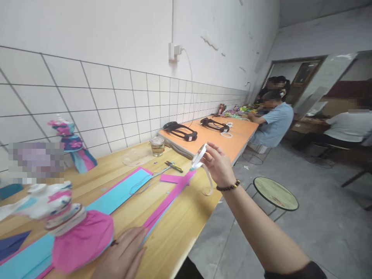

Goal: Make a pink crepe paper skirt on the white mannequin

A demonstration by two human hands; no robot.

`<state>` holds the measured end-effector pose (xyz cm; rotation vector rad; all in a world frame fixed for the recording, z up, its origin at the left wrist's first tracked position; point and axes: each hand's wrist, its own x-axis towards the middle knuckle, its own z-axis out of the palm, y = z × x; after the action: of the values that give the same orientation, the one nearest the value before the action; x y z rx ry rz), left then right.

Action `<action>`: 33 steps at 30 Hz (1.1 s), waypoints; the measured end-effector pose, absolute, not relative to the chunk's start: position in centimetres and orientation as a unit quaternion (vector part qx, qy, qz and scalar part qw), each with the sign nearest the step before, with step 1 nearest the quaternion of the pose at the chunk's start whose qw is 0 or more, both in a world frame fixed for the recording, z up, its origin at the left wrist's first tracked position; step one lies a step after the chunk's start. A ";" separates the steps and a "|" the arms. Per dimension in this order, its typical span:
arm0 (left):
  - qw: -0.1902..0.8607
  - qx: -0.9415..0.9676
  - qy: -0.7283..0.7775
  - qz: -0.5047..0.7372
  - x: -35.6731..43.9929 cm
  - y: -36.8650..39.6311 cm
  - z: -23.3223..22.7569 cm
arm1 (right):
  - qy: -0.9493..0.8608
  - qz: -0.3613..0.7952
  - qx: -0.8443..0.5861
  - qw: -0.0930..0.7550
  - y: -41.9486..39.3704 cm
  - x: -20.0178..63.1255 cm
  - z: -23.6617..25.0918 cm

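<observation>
My right hand point(218, 164) is raised over the far right edge of the wooden table, its fingers closed around a roll of white tape point(200, 155). A loose end of pale tape point(209, 182) hangs below that hand. Beneath the roll is the far end of a long folded pink strip point(171, 197) with a light blue edge. My left hand point(123, 252) rests with flat fingers on the near end of the strip. Beside it stands a doll figure in a pink skirt point(84, 240), partly blurred. A small pink piece point(171, 178) lies under the strip.
Yellow-black thread snips point(174, 167), a glass of liquid point(157, 146) and a wide blue-and-pink strip point(122, 190) lie on the table. A second doll point(72, 145) stands by the wall. Black headsets point(180, 131) sit on the orange table point(200, 145). A stool point(275, 193) and seated people are at right.
</observation>
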<state>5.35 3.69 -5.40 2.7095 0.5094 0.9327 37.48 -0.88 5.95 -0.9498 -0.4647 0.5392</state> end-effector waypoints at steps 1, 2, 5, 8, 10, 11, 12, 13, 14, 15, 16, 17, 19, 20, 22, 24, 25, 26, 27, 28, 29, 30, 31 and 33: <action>0.125 0.920 0.186 0.320 5.6 3.2 -5.1 | -0.230 0.265 -0.436 0.829 -1.5 35.9 5.7; 0.139 0.916 0.204 0.317 5.8 2.6 -4.8 | -0.255 0.275 -0.419 0.827 -2.1 34.3 5.5; 0.384 0.837 0.260 0.291 6.3 1.3 -4.1 | -0.294 0.319 -0.405 0.805 -3.2 30.0 4.1; 0.571 0.712 0.303 0.273 6.6 0.6 -3.8 | -0.299 0.380 -0.391 0.783 -3.5 26.8 2.5; 0.616 0.660 0.331 0.275 6.7 0.5 -3.6 | -0.301 0.412 -0.381 0.771 -3.5 25.3 1.6; 0.624 0.647 0.341 0.273 6.7 0.5 -3.5 | -0.303 0.422 -0.380 0.765 -3.5 24.8 1.2; 0.626 0.646 0.344 0.269 6.6 0.5 -3.3 | -0.304 0.430 -0.381 0.760 -3.5 24.3 0.9; 0.625 0.651 0.341 0.263 6.6 0.5 -3.2 | -0.305 0.434 -0.383 0.757 -3.5 23.9 0.6; 0.619 0.661 0.335 0.262 6.5 0.5 -3.1 | -0.307 0.436 -0.385 0.753 -3.4 23.6 0.5; 0.608 0.674 0.327 0.262 6.4 0.5 -3.0 | -0.309 0.436 -0.388 0.751 -3.4 23.4 0.3; 0.593 0.689 0.320 0.266 6.4 0.5 -2.9 | -0.313 0.434 -0.391 0.749 -3.3 23.3 0.2; 0.576 0.703 0.314 0.273 6.3 0.5 -2.8 | -0.319 0.430 -0.394 0.747 -3.3 23.2 0.2; 0.546 0.727 0.308 0.281 6.2 0.5 -2.6 | -0.333 0.420 -0.397 0.745 -3.2 23.3 0.0; 0.536 0.734 0.306 0.284 6.2 0.6 -2.5 | -0.338 0.417 -0.398 0.744 -3.1 23.4 -0.1; 0.527 0.739 0.307 0.286 6.2 0.5 -2.4 | -0.344 0.416 -0.397 0.743 -3.0 23.5 -0.3; 0.531 0.734 0.316 0.283 6.3 0.5 -2.3 | -0.339 0.417 -0.392 0.747 -3.0 23.7 -0.5; 0.538 0.727 0.321 0.280 6.3 0.5 -2.3 | -0.333 0.416 -0.390 0.751 -3.0 23.7 -0.6; 0.548 0.719 0.327 0.276 6.4 0.5 -2.3 | -0.327 0.415 -0.390 0.755 -3.0 23.7 -0.7; 0.560 0.708 0.332 0.272 6.4 0.4 -2.4 | -0.320 0.413 -0.391 0.758 -3.0 23.7 -0.7; 0.573 0.698 0.335 0.269 6.4 0.4 -2.4 | -0.314 0.412 -0.393 0.760 -3.0 23.6 -0.6; 0.587 0.687 0.336 0.267 6.4 0.4 -2.4 | -0.309 0.412 -0.395 0.761 -3.1 23.6 -0.6; 0.602 0.675 0.333 0.267 6.4 0.4 -2.4 | -0.307 0.410 -0.396 0.762 -3.1 23.5 -0.5; 0.616 0.664 0.326 0.271 6.4 0.4 -2.3 | -0.307 0.408 -0.398 0.762 -3.2 23.4 -0.5; 0.640 0.643 0.307 0.286 6.3 0.5 -2.4 | -0.311 0.398 -0.406 0.761 -3.4 23.3 -0.6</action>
<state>6.31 0.53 -2.38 1.4673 0.7002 0.6525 23.35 -3.37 -0.55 -0.8840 -0.6768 0.8659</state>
